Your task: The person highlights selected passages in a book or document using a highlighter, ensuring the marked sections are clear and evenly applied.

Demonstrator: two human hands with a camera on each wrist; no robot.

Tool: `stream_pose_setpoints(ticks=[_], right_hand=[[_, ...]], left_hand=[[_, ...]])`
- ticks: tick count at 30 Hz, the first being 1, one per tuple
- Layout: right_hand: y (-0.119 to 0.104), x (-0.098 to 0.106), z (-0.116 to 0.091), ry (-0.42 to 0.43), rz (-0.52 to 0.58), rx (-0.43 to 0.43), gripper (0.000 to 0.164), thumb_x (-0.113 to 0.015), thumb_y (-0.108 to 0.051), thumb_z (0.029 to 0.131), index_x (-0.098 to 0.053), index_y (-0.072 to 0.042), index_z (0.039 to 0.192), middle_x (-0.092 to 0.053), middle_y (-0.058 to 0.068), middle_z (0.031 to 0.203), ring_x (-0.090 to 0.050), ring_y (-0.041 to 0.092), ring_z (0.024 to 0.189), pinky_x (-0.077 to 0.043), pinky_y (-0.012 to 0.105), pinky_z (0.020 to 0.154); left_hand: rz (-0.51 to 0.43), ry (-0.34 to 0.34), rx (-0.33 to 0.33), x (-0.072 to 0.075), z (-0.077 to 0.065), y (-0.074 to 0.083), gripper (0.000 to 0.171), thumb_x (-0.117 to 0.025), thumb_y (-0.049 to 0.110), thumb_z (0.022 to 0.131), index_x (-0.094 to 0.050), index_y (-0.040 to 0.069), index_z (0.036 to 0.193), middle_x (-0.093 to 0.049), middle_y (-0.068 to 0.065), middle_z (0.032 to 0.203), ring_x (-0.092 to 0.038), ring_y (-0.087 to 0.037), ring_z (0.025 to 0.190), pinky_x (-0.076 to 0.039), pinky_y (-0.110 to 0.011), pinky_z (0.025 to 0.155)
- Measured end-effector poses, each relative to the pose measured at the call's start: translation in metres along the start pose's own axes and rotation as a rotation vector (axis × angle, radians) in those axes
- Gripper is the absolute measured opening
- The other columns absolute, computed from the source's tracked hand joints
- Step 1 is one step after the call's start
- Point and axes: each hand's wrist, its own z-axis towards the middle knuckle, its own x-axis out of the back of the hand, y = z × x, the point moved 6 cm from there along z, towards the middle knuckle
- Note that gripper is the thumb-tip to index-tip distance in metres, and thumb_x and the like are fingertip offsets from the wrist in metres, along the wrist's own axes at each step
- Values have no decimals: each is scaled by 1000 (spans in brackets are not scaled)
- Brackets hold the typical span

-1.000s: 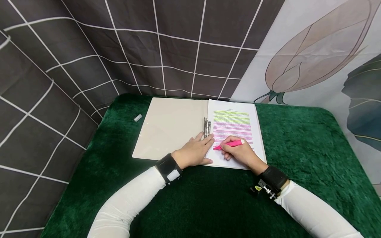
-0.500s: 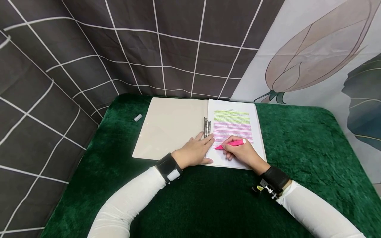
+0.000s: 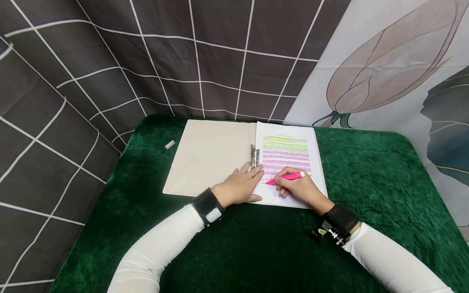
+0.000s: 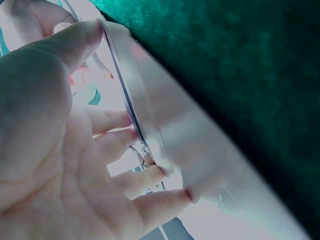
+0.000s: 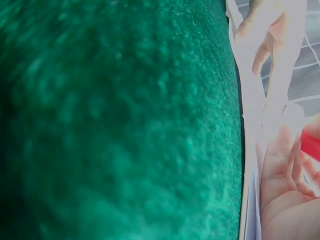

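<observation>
A pink highlighter [image 3: 292,176] sits pinched in my right hand [image 3: 298,189], its tip low on the printed page [image 3: 289,199]. Yellow-green bands mark the upper lines of that page and pink bands the lines below. My left hand [image 3: 239,187] rests with spread fingers across the spine of the open clip folder [image 3: 209,158], its fingertips near the metal clip [image 3: 253,156]. In the left wrist view the fingertips [image 4: 180,197] touch the folder along its spine. Part of the highlighter [image 5: 311,145] shows red-pink in the right wrist view.
A small whitish block [image 3: 169,145], perhaps an eraser, lies left of the folder. Green plush cloth [image 3: 373,175] covers the table. Dark grid-patterned fabric [image 3: 220,61] hangs behind and to the left, with a flower-print sheet [image 3: 388,69] at the back right.
My right hand and the highlighter have slid slightly to the right along a line low on the page, leaving a short pink stroke. The left hand stays in place.
</observation>
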Motion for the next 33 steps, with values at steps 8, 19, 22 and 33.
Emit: stream_pose_setpoints(ticks=[8, 19, 22, 33], right_hand=[[2, 4, -2, 13, 6, -15, 27, -69, -19, 100, -64, 7, 107, -72, 6, 80, -70, 12, 63, -61, 28, 61], [2, 8, -4, 12, 1, -10, 26, -68, -18, 101, -64, 6, 108, -73, 11, 83, -70, 13, 64, -62, 29, 61], [3, 9, -4, 14, 5, -11, 26, -68, -18, 101, -64, 7, 108, -73, 12, 84, -70, 13, 63, -62, 29, 61], [6, 13, -6, 18, 8, -17, 31, -69, -20, 101, -64, 9, 110, -72, 7, 80, -70, 11, 63, -62, 29, 62]], left_hand=[[-5, 5, -2, 1, -1, 0, 88, -59, 59, 99, -24, 13, 165, -11, -6, 175, -15, -41, 159, -35, -61, 118], [-5, 10, 2, 0, -1, 0, 88, -59, 59, 99, -24, 14, 165, -11, -6, 174, -15, -41, 159, -35, -61, 118], [-9, 5, 4, 1, -1, 0, 87, -59, 59, 99, -24, 14, 165, -11, -6, 175, -14, -41, 159, -35, -61, 119], [-17, -3, 11, 2, -2, 0, 87, -58, 58, 99, -24, 14, 165, -11, -5, 175, -14, -40, 159, -34, -61, 119]])
